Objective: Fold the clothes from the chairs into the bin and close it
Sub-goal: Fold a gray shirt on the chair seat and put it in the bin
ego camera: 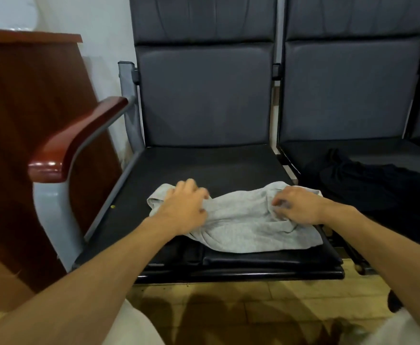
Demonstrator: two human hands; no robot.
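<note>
Grey garment (241, 220), one, held by left hand (184, 202), right hand (297, 205)

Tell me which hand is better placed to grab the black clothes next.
Right. The right hand holds the grey garment at the end nearest the neighbouring seat, where the black clothes lie; the left hand holds its far end, by the armrest.

A grey garment (241, 220) lies crumpled at the front of the chair seat (204, 163), lower centre of frame. The left grip (184, 202) clutches its left end, the right grip (296, 205) its right. A black garment (378, 185) lies on the next seat, far right.
</note>
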